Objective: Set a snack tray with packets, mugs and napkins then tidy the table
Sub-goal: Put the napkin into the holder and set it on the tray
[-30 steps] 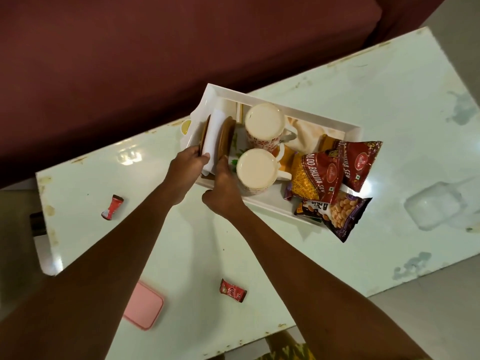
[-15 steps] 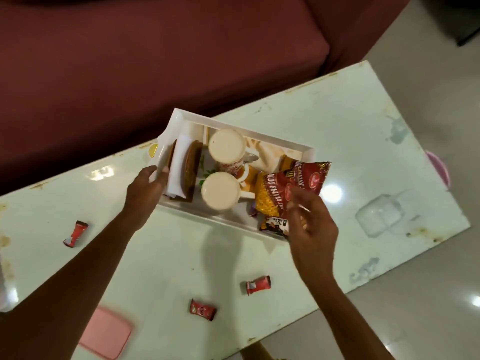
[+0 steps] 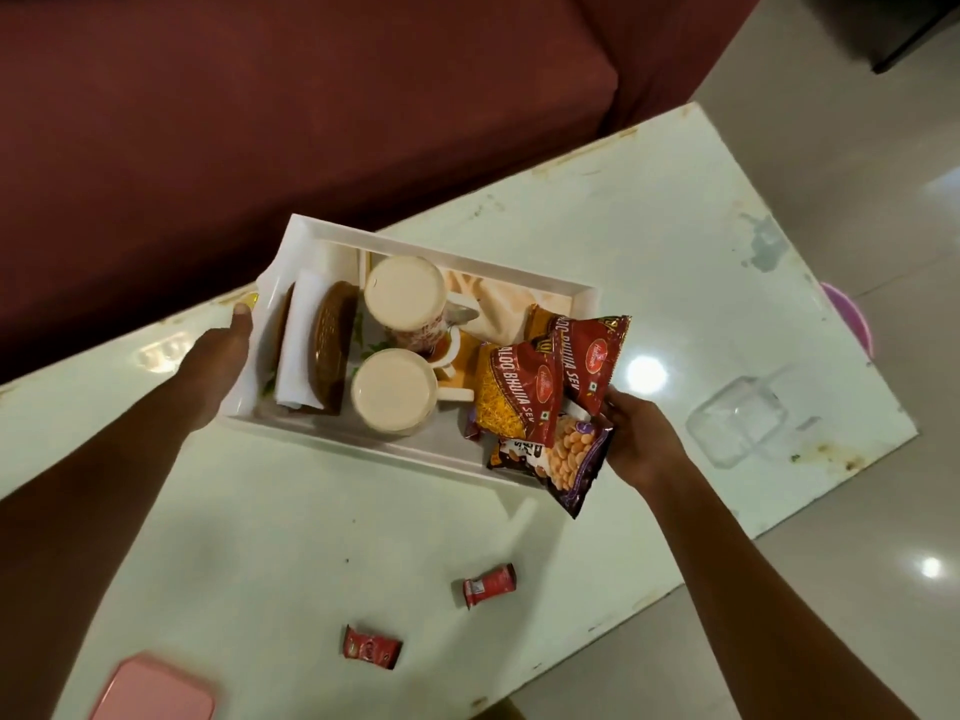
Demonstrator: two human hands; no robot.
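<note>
A white tray (image 3: 415, 247) lies on the pale table (image 3: 311, 537) near its back edge. It carries two cream mugs (image 3: 405, 293) (image 3: 392, 400), a white napkin (image 3: 298, 340) in a brown holder (image 3: 332, 345), two red sev packets (image 3: 519, 392) (image 3: 592, 356) and a purple peanut packet (image 3: 566, 459) that overhangs the right end. My left hand (image 3: 223, 350) grips the tray's left end. My right hand (image 3: 639, 439) is at the right end, its fingers hidden under the packets.
Two small red wrappers (image 3: 488, 584) (image 3: 371, 646) lie on the near part of the table. A pink lid (image 3: 156, 693) sits at the near left edge, a clear plastic box (image 3: 743, 423) at the right. A maroon sofa (image 3: 311, 122) stands behind.
My right hand has left the napkin holder and moved to the tray's right end under the packets. My left hand has shifted out to the tray's left end.
</note>
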